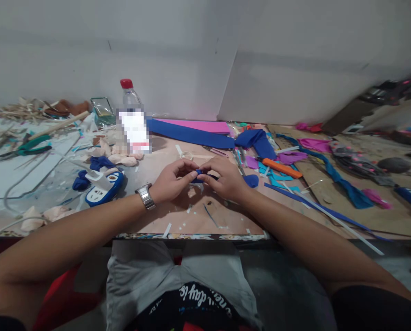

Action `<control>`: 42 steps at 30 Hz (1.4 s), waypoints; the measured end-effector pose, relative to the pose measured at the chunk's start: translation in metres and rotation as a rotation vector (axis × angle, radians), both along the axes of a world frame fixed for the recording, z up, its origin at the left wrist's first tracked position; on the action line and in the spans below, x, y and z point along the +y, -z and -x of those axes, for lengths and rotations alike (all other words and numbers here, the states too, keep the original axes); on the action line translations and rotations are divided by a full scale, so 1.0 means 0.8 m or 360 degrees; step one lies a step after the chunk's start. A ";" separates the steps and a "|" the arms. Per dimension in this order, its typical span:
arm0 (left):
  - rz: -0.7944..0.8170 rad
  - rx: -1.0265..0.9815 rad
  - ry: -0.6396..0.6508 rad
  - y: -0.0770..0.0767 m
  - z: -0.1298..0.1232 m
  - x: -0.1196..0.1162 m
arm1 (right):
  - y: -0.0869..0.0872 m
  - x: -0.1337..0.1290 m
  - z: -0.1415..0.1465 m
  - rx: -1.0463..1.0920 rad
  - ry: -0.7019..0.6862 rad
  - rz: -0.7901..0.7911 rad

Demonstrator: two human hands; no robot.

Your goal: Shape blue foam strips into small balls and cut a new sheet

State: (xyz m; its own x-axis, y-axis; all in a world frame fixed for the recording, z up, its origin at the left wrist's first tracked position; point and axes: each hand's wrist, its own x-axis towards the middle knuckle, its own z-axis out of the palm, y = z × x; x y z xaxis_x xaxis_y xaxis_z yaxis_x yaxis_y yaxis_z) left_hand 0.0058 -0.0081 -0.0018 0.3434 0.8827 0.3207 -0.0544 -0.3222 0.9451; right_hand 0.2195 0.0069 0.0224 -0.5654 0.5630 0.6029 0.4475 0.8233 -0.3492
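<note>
Over the middle of the worktable my two hands meet at a small piece of dark blue material [199,173], probably fabric or foam; its full shape is hidden by the fingers. My left hand [175,180], with a metal watch on the wrist, pinches it between thumb and forefinger. From the other side my right hand [224,177] is closed on the same piece with thumb and fingers. A rounded blue piece [251,181] lies just right of my right hand. Behind the hands sits a roll of pale tape [186,156].
At the back lie a long blue strip [191,133] and a pink strip [205,126]. An orange utility knife [281,168] rests at right among scraps. On the left are a blue-and-white power socket [105,188], green-handled pliers [33,146] and a red-capped bottle [131,99]. The table's front edge is near my lap.
</note>
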 end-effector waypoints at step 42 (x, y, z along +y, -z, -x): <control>0.0084 -0.0037 -0.0151 -0.002 0.002 0.001 | -0.005 -0.006 0.002 0.0135 0.0073 0.0037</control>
